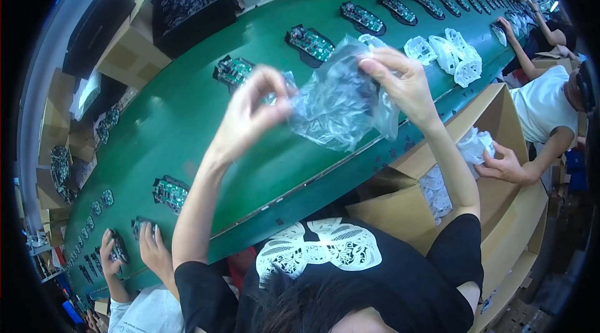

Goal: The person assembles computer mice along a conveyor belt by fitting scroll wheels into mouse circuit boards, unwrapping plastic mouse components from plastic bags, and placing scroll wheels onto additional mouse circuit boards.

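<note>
A crumpled clear plastic bag [334, 108] is stretched between my two hands above the green work surface. My right hand [403, 80] grips its upper right edge between thumb and fingers. At its left side, my left hand [262, 105] has the fingers pinched together on the plastic, slightly blurred by motion. Whether anything sits inside the folds I cannot tell. Just beyond my hands lie green circuit boards on black bases, one board [234, 72] behind my left hand and another board [310, 44] behind the bag. White plastic shells [445, 55] are grouped past my right hand.
The long green conveyor table [206, 145] carries a row of boards running far right and left. A cardboard box [400, 198] with white parts stands at my right, where a co-worker's hand [505, 165] holds a white piece. Another person's hands [153, 248] work at lower left.
</note>
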`<act>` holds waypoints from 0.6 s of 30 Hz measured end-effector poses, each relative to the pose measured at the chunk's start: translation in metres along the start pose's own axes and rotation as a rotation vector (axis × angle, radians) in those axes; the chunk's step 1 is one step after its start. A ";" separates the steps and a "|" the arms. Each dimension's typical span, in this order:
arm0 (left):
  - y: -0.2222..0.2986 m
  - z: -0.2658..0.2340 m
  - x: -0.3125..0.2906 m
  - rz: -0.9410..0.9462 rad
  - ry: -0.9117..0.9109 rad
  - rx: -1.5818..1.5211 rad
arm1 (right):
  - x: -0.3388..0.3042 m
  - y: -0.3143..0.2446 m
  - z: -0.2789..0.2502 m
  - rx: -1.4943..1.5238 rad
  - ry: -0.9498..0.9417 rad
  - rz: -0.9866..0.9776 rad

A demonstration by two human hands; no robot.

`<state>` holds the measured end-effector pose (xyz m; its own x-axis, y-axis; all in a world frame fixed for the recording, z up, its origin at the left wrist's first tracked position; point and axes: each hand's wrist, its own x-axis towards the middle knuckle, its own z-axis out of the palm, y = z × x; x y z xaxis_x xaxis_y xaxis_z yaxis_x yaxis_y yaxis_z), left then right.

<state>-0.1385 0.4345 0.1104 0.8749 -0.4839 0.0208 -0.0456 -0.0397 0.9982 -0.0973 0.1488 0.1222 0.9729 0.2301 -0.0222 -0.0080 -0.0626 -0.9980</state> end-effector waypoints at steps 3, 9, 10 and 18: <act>0.007 0.002 0.025 -0.020 0.214 0.026 | 0.004 -0.006 0.012 -0.655 -0.084 -0.689; -0.005 0.001 0.048 -0.103 0.152 0.248 | 0.003 -0.008 0.011 -0.815 -0.086 -0.791; -0.001 0.007 0.049 -0.100 0.140 0.243 | 0.002 -0.008 0.007 -0.847 -0.042 -0.873; 0.030 0.024 0.044 0.315 0.360 0.614 | 0.004 -0.014 -0.006 -0.783 0.014 -0.798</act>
<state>-0.1133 0.3910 0.1396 0.8740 -0.2437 0.4205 -0.4855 -0.4754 0.7337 -0.0924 0.1448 0.1361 0.6369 0.4665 0.6138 0.7627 -0.4976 -0.4132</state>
